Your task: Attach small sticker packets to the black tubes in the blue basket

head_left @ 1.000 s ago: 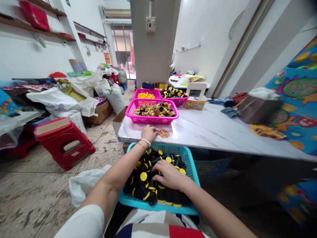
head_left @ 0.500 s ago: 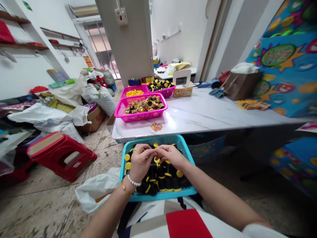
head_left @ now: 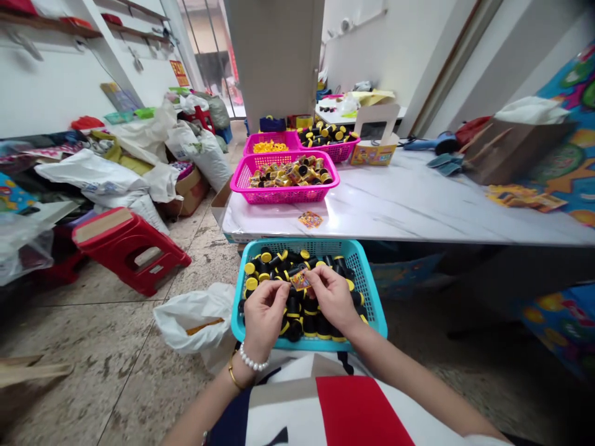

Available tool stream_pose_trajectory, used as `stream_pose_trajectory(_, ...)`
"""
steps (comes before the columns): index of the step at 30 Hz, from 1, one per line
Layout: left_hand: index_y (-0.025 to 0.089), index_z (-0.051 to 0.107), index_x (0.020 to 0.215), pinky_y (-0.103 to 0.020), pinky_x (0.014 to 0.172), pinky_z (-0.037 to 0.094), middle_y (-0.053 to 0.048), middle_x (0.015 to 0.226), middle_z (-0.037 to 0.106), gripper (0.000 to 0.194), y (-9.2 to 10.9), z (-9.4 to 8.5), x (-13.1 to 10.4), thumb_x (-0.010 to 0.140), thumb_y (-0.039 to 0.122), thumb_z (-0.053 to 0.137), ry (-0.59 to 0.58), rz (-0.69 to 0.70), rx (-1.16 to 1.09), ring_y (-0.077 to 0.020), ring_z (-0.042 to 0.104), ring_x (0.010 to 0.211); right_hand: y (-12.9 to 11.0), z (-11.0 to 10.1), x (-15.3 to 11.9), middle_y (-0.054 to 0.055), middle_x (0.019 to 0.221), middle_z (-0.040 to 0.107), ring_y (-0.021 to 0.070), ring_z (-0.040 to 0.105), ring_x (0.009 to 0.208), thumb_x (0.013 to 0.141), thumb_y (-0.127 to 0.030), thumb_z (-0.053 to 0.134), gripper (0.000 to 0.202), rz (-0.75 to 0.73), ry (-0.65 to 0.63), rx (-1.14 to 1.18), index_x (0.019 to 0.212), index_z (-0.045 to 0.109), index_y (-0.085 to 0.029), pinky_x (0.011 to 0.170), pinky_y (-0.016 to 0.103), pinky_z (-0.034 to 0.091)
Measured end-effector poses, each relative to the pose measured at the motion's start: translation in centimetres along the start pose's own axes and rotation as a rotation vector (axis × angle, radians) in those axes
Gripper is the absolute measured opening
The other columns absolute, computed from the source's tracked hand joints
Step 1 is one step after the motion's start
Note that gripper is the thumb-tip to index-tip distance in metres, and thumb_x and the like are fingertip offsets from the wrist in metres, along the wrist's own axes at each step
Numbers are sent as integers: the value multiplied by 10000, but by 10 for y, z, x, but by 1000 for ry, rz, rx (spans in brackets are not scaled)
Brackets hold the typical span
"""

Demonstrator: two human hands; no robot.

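Between my hands is a small orange printed label point(head_left: 300, 280), its colourful side facing up. My right hand point(head_left: 332, 294) pinches it by its right edge. My left hand point(head_left: 267, 310) is closed in a pinch at the label's left edge; what lies between its fingertips is too small to make out. Both hands are over a turquoise basket point(head_left: 379, 319) of black cylinders with yellow caps point(head_left: 251, 284). A pearl bracelet and a gold bangle circle my left wrist.
On the white table point(head_left: 400, 210) stand a pink basket point(head_left: 283, 195) of labelled cylinders and a loose label sheet point(head_left: 310, 219). Behind are more pink baskets. A red stool point(head_left: 132, 248) and an open white sack point(head_left: 195, 319) are on the left. Colourful boxes stand right.
My fingertips, close together earlier, are now apart, with the orange label showing between them. The camera view has shifted, so the table and baskets appear higher up.
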State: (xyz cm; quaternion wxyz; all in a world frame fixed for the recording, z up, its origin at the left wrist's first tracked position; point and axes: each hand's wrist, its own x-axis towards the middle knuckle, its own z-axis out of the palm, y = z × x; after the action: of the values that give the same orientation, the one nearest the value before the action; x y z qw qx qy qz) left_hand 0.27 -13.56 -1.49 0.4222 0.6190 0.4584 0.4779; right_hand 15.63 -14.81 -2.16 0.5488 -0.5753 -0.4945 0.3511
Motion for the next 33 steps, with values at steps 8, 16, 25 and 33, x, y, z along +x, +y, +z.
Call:
stream_pose_trajectory(8,146,717,877,-202,536,370,-10,663,591,296,-11,-2,-1,827,420,615,-49,-221,-213,-89,472,586,4,0,-7,-5,667,596,128,548,587,895,-420,531,260,-43,28,-39,785,590,-192,551,231,435)
stream_pose_trajectory(16,159,741,844,-182,474,329,-34,779,650,259,-11,-8,-4,711,381,743,-59,-291,-282,-71,452,567,4,4,-16,13,732,629,145,555,665,874,-293,570,140,-188,-84,-209,788,629,-199,640,259,440)
stream_pose_trajectory(25,124,714,770,-170,392,183,59,459,465,319,-16,-14,-10,654,413,785,-126,-535,-381,-31,321,414,-5,4,-23,22,740,647,156,586,693,897,-325,540,196,-275,-205,-291,775,650,-219,669,278,454)
stream_pose_trajectory(33,129,682,843,-135,333,164,15,606,605,313,-16,-15,-5,658,357,791,-155,-691,-536,-7,382,372,7,-68,27,116,992,659,268,590,981,829,-541,582,393,-147,-129,-1093,998,658,-194,814,343,444)
